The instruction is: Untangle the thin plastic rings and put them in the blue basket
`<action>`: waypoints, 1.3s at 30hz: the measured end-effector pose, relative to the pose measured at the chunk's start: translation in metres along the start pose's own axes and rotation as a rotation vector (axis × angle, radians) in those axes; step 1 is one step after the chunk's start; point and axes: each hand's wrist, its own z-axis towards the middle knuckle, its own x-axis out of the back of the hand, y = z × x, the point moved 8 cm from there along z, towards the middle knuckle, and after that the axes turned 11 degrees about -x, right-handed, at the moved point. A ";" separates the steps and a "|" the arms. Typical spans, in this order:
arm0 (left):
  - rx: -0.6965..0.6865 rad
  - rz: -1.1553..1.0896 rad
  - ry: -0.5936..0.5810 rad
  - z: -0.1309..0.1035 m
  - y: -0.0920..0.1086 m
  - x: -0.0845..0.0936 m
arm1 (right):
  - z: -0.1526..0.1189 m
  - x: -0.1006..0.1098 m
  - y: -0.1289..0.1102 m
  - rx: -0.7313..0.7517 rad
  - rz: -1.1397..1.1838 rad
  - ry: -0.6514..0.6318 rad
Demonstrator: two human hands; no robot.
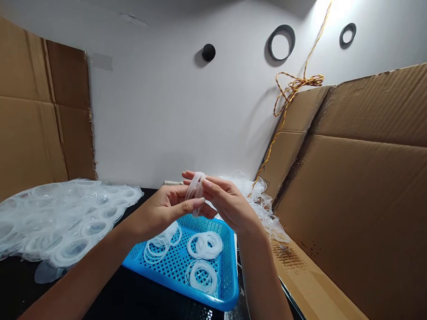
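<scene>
Rings, a small bunch of translucent white rings point(196, 188), are sitting pinched between both hands just above the far edge of the blue tray point(227, 286). Left hand point(163, 210) is closing thumb and fingers around the lower part of the bunch, and right hand point(228, 204) is curling its fingers over the top, both gripping the same bundle. Below them, three loose stacks of white rings point(205, 245) are lying on the perforated floor of the tray, which is resting on a dark table point(136, 300). Off to the left, a spread of clear plastic sheets with round cutouts point(51, 217) is covering the table. Behind the right hand, a tangled heap of clear offcuts point(264, 206) is leaning against brown cardboard point(360, 188). An orange twisted cord point(293, 87) is hanging down the white wall point(166, 104).
</scene>
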 end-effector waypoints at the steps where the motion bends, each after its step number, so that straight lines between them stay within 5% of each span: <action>1: -0.005 0.001 0.009 0.000 0.000 0.000 | 0.000 0.001 -0.001 0.005 0.027 0.031; 9: -0.095 0.165 0.199 -0.002 0.007 0.012 | 0.000 0.007 -0.007 0.122 0.197 0.180; 13: -0.068 0.126 0.134 -0.001 0.005 0.007 | -0.002 0.009 -0.011 0.155 0.172 0.219; 20: -0.009 -0.277 -0.009 0.000 -0.003 -0.008 | -0.009 0.014 -0.016 0.154 0.016 0.314; 25: 0.030 -0.631 0.012 0.003 0.002 -0.012 | -0.008 0.014 -0.017 0.146 -0.102 0.266; 32: 0.020 -0.865 0.290 0.002 0.006 0.008 | -0.011 0.005 -0.024 0.242 -0.306 0.147; 36: -0.064 -0.725 0.450 -0.002 0.009 0.025 | -0.017 0.000 -0.031 0.315 -0.346 0.177; 39: -0.160 -0.534 0.397 -0.001 0.019 0.028 | -0.019 -0.003 -0.035 0.374 -0.447 0.263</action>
